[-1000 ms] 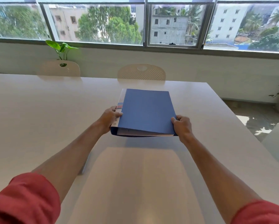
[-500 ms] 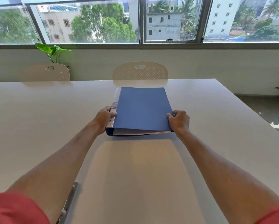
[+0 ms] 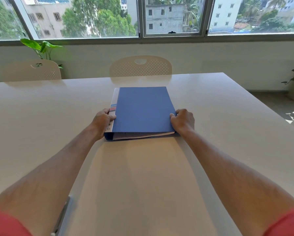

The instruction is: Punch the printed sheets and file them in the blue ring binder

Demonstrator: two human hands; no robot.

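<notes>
I am settling the closed blue ring binder flat on the table, nearer the far chair; my left hand and right hand are pinching its sides, filing seemingly finished.

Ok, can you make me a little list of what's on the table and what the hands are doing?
binder: blue ring binder, closed, lying flat on the table, spine to the left
pages: white sheet edges showing at the near open edge
left hand: gripping the spine side
right hand: gripping the right edge of the cover
near edge: a thin grey object by the left arm, too blurred to name
chairs: two beige chairs across the table
plant: green leafy plant under the window
</notes>
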